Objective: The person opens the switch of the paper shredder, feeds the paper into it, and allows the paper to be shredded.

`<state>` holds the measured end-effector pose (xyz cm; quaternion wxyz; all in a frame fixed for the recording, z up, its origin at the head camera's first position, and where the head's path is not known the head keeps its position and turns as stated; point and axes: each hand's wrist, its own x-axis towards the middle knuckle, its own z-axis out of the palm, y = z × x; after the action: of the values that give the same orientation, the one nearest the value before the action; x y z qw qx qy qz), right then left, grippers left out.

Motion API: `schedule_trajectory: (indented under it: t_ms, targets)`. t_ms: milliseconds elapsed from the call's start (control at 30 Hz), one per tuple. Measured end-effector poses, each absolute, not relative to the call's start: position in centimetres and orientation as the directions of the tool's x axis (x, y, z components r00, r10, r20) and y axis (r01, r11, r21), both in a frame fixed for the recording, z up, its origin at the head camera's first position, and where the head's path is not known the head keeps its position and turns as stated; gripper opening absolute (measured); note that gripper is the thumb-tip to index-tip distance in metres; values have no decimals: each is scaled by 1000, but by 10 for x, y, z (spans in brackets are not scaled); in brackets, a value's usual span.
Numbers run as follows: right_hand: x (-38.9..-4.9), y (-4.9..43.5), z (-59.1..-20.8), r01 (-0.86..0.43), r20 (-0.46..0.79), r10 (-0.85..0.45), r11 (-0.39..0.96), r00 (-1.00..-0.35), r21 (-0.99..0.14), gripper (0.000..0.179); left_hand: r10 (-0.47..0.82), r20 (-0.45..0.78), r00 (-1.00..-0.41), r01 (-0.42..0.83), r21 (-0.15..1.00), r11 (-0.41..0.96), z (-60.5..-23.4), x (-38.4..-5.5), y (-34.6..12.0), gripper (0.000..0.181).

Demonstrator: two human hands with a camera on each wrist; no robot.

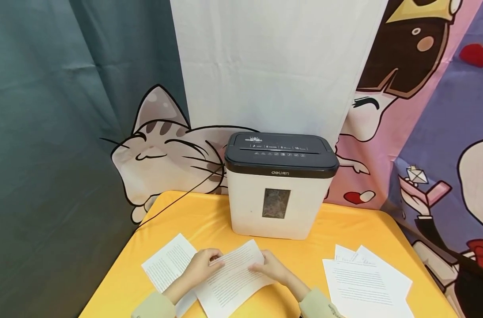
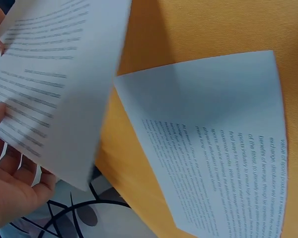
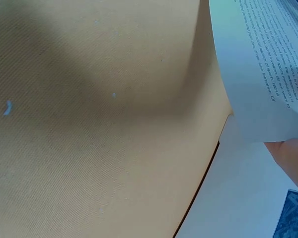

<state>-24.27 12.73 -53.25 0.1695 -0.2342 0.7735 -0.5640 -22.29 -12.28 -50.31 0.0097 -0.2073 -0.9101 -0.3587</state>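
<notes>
Holding one printed sheet between them, the two hands meet on either side of its far portion. The left hand pinches the left part of the far edge; the right hand pinches the right edge, thumb laid on the printed face. The sheet slopes toward the wearer from both grips — its near end runs out of the head view, so which side is the longer cannot be told — and its right side bends in a shallow curve below the right hand.

Principal relation: the shredder stands beyond both hands, well apart from the sheet, almost straight ahead of the right hand, which is the nearer of the two. The feed slot in its lid runs left to right, roughly parallel to a line joining the hands. The held sheet lies askew to that slot: its printed lines climb from the left hand's side toward the right, and its far corner (just beside the right fingers) points toward the machine.

To the left of the left hand, partly under that forearm, lies a second sheet on the yellow tabletop. Well to the right of the right hand rest several overlapping papers.
</notes>
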Motion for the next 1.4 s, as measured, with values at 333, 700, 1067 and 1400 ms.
schedule_trajectory:
  t_ms: [333,700,1067,1400]
  targets:
    - [-241,146,-531,-166,33,-484,236,-875,-957,29,341,166,-925,353,704,617,-500,-222,-135,20]
    - [-241,163,-526,-77,16,-401,138,-916,-987,37,250,134,-959,257,784,565,-497,-222,-148,26]
    - [-240,166,-504,4,-37,-381,87,-924,-996,45,322,73,-944,170,942,288,-498,-228,-139,39]
    - [-236,169,-486,-2,-20,-315,67,-949,-998,47,268,5,-964,68,971,228,-483,-235,-118,49]
